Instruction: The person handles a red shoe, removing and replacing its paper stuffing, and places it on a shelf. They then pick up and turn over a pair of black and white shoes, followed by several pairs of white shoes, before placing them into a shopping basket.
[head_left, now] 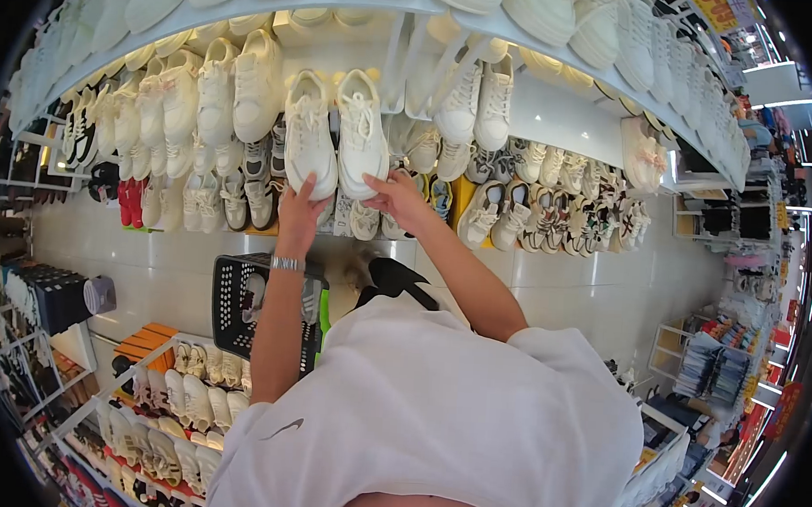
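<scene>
Two white lace-up sneakers stand side by side at the shelf, toes toward me. My left hand (pixel 304 204) grips the toe of the left sneaker (pixel 310 138), its thumb on top. The toe of the right sneaker (pixel 362 136) is between the thumb and fingers of my right hand (pixel 398 198). The fingers beneath both shoes are mostly hidden. More pale sneakers (pixel 255 85) stand close by on the left, and another white pair (pixel 494 107) is to the right.
An upper shelf (pixel 253 18) full of white shoes curves overhead. Lower rows hold mixed sneakers (pixel 482 212). A dark basket (pixel 231 304) with items inside is on the floor below my left forearm. A shoe rack (pixel 176 342) stands at the lower left.
</scene>
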The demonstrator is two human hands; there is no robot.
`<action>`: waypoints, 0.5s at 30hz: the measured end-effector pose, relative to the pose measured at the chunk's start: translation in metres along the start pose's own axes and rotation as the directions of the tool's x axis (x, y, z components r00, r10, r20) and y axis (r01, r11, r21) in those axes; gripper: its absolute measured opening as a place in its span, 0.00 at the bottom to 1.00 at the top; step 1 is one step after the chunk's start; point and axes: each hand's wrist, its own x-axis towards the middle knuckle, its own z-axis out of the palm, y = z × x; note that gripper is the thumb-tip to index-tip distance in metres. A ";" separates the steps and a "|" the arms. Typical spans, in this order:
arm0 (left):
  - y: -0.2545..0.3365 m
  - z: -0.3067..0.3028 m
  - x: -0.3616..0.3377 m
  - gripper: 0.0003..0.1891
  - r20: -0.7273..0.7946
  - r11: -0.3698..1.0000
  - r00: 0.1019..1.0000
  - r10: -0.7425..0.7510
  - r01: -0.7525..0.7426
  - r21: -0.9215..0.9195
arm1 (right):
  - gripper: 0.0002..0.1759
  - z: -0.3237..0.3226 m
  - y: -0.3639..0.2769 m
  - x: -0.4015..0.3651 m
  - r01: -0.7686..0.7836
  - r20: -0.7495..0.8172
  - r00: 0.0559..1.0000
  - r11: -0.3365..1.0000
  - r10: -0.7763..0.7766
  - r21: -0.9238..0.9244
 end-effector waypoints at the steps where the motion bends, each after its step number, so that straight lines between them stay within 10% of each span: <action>1: -0.010 -0.006 -0.013 0.23 -0.012 1.000 1.000 -0.016 0.016 -0.013 | 0.32 -0.002 0.005 -0.016 -0.001 0.014 1.000 1.000 0.001 0.004; 15: -0.090 0.037 -0.113 0.24 0.171 0.980 0.968 -0.184 0.167 0.109 | 0.30 -0.094 0.047 -0.163 -0.010 -0.120 0.992 0.992 0.025 0.127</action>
